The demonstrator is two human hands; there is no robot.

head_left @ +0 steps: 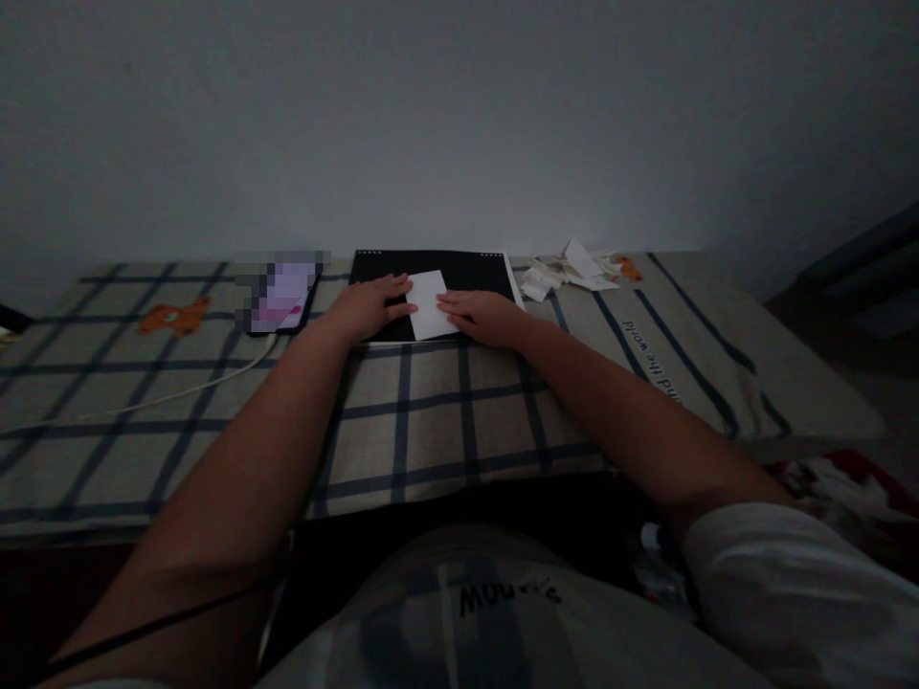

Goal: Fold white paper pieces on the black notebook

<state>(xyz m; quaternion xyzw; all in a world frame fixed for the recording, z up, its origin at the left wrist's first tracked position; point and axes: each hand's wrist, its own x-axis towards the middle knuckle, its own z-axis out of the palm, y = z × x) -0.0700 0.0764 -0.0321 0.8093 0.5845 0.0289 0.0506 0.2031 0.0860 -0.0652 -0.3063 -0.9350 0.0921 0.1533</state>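
Observation:
A small white sheet of paper (429,311) lies flat on a black sheet with punched holes along its far edge, perhaps a calendar page (459,263). My left hand (369,304) rests on the black sheet with its fingers apart, their tips touching the paper's left edge. From the other side, my right hand (482,316) lies flat, fingertips pressing on the paper's right part. Neither hand is wrapped round anything.
A phone (287,292) with a white charging cable (208,385) lies to the left on the checked tablecloth (431,411). Crumpled paper scraps (574,268) are heaped at the right. Behind the table stands a plain wall (459,124). A plastic bottle (657,565) is below, at the right.

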